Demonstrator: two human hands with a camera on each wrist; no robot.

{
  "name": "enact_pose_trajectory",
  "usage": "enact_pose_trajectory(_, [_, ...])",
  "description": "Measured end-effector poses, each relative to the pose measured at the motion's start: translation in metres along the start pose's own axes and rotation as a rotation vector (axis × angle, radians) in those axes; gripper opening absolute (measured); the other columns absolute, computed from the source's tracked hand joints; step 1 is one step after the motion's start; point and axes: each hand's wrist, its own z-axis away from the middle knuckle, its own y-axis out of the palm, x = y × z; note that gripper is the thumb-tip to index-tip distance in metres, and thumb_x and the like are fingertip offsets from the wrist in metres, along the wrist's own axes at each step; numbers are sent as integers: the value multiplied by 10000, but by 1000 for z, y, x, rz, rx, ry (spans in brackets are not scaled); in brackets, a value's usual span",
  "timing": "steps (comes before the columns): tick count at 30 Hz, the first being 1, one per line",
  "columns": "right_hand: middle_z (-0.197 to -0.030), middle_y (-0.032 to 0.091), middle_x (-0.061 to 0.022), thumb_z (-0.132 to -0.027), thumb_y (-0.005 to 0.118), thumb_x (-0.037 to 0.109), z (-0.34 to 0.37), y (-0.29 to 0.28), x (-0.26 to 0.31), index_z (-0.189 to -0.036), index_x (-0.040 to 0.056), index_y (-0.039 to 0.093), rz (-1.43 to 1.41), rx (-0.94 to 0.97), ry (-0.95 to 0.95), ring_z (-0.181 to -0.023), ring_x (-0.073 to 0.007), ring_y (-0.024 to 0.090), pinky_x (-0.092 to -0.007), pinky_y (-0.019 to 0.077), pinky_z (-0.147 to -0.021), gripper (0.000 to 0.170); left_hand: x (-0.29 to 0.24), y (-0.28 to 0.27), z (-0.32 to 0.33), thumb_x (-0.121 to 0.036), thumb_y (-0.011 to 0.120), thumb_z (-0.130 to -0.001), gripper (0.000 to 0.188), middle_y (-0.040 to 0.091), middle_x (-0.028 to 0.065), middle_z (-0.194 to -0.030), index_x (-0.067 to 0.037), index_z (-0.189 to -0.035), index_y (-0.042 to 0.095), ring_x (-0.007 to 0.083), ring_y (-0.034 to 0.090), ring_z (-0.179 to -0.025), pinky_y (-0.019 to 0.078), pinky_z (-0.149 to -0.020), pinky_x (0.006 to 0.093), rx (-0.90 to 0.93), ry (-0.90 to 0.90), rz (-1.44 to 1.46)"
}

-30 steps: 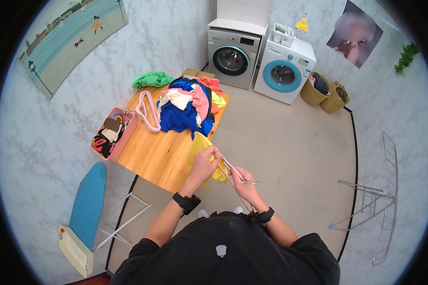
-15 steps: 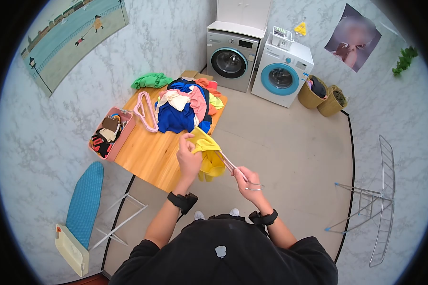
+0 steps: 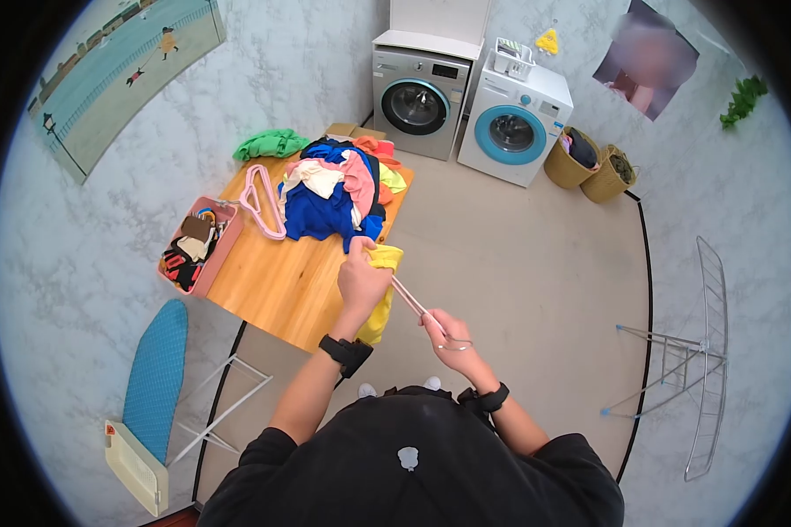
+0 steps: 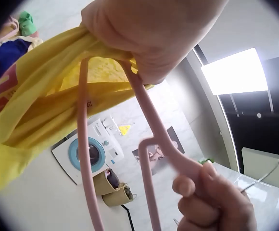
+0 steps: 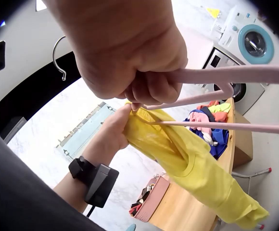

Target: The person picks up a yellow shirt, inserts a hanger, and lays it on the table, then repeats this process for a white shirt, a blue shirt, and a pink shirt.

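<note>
My left hand (image 3: 365, 274) grips the edge of a yellow shirt (image 3: 380, 318), which hangs beside the table's near right corner. The right hand (image 3: 453, 341) is curled round a pink hanger (image 3: 409, 297) near its metal hook (image 5: 57, 60). From that fist the hanger's bars run toward the shirt. In the left wrist view, two pink bars (image 4: 83, 130) enter the shirt's opening (image 4: 98, 72), just under the left hand (image 4: 149, 33). The shirt's cloth (image 5: 197, 168) drapes down from the left hand (image 5: 111, 132) in the right wrist view.
On the wooden table (image 3: 272, 290) lie a clothes heap (image 3: 325, 206), a green garment (image 3: 271, 144), pink hangers (image 3: 259, 202) and a pink basket (image 3: 224, 246). An ironing board (image 3: 154, 369) stands left, a drying rack (image 3: 710, 347) right. Washing machines (image 3: 514, 132) and wicker baskets (image 3: 611, 183) are behind.
My left hand, loosely spread on the shirt half a second ago, now curls over its edge. The shirt has swung left toward the table. The hands were closer together a second ago.
</note>
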Motion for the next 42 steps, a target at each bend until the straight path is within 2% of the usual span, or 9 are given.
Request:
enact_pose_trajectory(8, [-605, 448, 11, -1010, 465, 231, -15, 17, 3, -920, 45, 595, -101, -169, -40, -547, -70, 394, -264, 324, -486, 244, -14, 12, 31, -121, 746, -724, 444, 526, 74, -591, -92, -1045, 441, 282, 578, -563, 415, -524, 399, 93, 190, 170])
enact_pose_trajectory(13, [-595, 418, 41, -1029, 432, 284, -17, 10, 14, -927, 48, 565, -257, -150, -57, -500, -47, 353, -235, 296, -465, 289, 7, 30, 31, 12, 672, -757, 389, 369, 31, -567, -48, -1057, 431, 195, 399, -488, 323, -494, 357, -114, 99, 529])
enact_pose_trajectory(17, [-595, 361, 64, -1039, 397, 334, -16, 2, 23, -972, 50, 515, -515, -71, 24, -458, -28, 307, -206, 257, -427, 315, 37, 39, 31, -1, 658, -765, 309, 395, 41, -564, -51, -1010, 476, 206, 443, -499, 338, -495, 363, -106, 108, 276])
enact_pose_trajectory(21, [-596, 310, 61, -1042, 375, 350, -18, -6, 35, -994, 48, 498, -716, -84, -11, -447, -34, 269, -215, 229, -405, 329, 61, 54, 36, -71, 665, -787, 188, 469, 45, -577, -58, -932, 546, 189, 466, -512, 358, -506, 360, 79, -49, 110])
enact_pose_trajectory(23, [-598, 273, 58, -1047, 352, 351, -23, -12, 43, -1000, 51, 493, -819, -245, -74, -438, -38, 231, -221, 201, -395, 334, 79, 65, 41, -113, 680, -803, 164, 497, 26, -596, -50, -907, 570, 149, 457, -522, 369, -512, 338, 156, -104, 73])
enact_pose_trajectory(26, [-598, 260, 59, -1048, 349, 357, -30, -26, 40, -992, 59, 496, -948, -351, -81, -432, -45, 216, -228, 191, -396, 336, 97, 76, 45, -89, 675, -733, 179, 604, 121, -656, -82, -894, 597, 241, 564, -567, 411, -535, 357, 254, -52, 152])
enact_pose_trajectory(29, [-591, 263, 62, -1045, 362, 355, -44, -38, 23, -980, 57, 500, -1027, -519, -76, -426, -44, 214, -224, 187, -388, 335, 71, 59, 47, -118, 712, -715, 206, 642, 94, -686, -82, -904, 638, 206, 602, -606, 451, -582, 323, 525, -177, 16])
enact_pose_trajectory(35, [-552, 272, 67, -1044, 372, 330, -73, -75, -16, -982, 37, 515, -1045, -824, -89, -402, -37, 227, -223, 199, -367, 331, 102, 71, 55, -145, 751, -727, 348, 681, 57, -839, -28, -1028, 623, 155, 633, -750, 493, -708, 284, 810, -225, 264])
enact_pose_trajectory(42, [-543, 287, 73, -1039, 373, 347, -86, -73, -42, -973, 26, 512, -937, -922, -8, -398, -34, 246, -216, 209, -368, 355, 49, 47, 65, -108, 693, -795, 416, 658, 117, -1072, -14, -1168, 534, 222, 618, -995, 462, -858, 312, 928, -142, 102])
